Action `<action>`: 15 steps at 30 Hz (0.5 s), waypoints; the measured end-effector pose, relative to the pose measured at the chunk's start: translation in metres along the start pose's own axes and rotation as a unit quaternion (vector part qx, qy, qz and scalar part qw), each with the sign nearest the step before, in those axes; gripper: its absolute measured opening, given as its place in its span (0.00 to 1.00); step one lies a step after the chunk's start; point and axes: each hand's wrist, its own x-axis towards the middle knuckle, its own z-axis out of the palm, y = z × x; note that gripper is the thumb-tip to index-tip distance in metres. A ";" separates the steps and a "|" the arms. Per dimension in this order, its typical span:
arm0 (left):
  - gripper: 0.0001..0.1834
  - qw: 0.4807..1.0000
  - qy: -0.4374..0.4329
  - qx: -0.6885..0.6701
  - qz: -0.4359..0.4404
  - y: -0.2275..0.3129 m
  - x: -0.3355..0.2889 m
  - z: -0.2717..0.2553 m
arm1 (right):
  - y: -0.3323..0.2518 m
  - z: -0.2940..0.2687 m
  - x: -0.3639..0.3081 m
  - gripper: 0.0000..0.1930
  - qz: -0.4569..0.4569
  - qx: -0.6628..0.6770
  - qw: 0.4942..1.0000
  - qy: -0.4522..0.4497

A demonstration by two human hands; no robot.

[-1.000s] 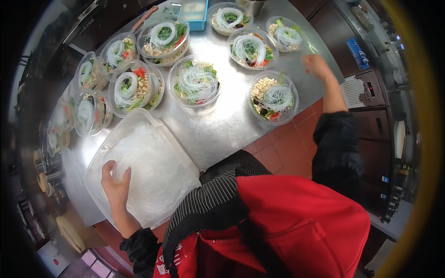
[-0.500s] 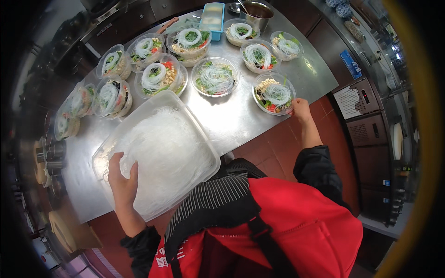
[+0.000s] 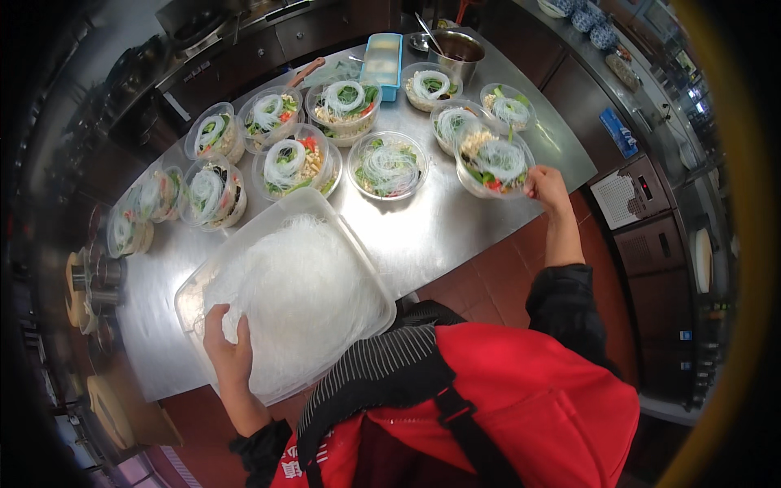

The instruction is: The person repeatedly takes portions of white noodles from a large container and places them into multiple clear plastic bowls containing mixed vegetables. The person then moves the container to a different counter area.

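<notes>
My right hand [image 3: 549, 191] grips the rim of a clear plastic bowl [image 3: 496, 167] at its right side. In that bowl are chopped vegetables topped with a coil of glassy noodles, and it overlaps the bowl [image 3: 451, 122] behind it. At the near left, my left hand [image 3: 230, 350] has thumb and fingers apart, with nothing between them. It is over the left part of a translucent tub [image 3: 368, 259] heaped with white glass noodles [image 3: 297, 285]; whether it touches them I cannot tell. A filled bowl [image 3: 388, 167] stands just beyond the tub.
Several more filled bowls [image 3: 285, 163] stand across the steel table [image 3: 423, 244]. Toward the back are a blue rectangular container [image 3: 382, 65], a metal pot [image 3: 458, 53] with a long handle sticking out, and a brown-handled tool [image 3: 307, 71]. Steel cabinets [image 3: 643, 207] line the right side.
The bowl in my right hand has come up off the table and tilted, shifting toward the bowl behind. My left hand keeps its spread shape over the tub. The whole view has shifted slightly.
</notes>
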 end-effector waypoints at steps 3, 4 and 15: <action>0.14 1.000 0.013 0.001 -0.015 0.005 0.001 0.003 | -0.016 0.018 0.041 0.10 -0.026 0.043 0.998 0.036; 0.14 1.000 0.015 0.004 -0.021 0.007 0.001 0.004 | -0.017 0.025 0.056 0.10 -0.034 0.066 0.996 0.041; 0.12 0.996 0.017 0.042 -0.072 0.022 -0.008 0.008 | 0.031 0.066 0.124 0.13 0.013 0.087 0.990 0.108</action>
